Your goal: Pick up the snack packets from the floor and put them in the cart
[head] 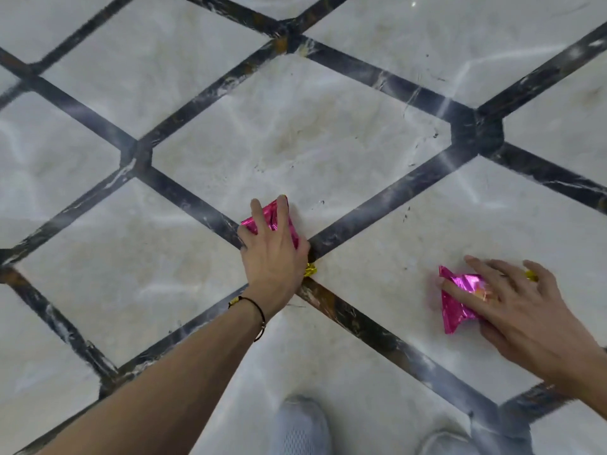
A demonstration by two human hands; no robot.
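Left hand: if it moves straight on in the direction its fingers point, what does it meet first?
The left hand rests on a pink snack packet. Past its fingertips the line crosses only bare floor tile, so the way looks free as far as the picture shows.

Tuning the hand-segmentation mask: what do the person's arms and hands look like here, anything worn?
Both are ungloved: left hand and right hand. The left forearm shows no sleeve; a thin black cord bracelet with a small gold bead circles that wrist. The right arm runs out of frame.
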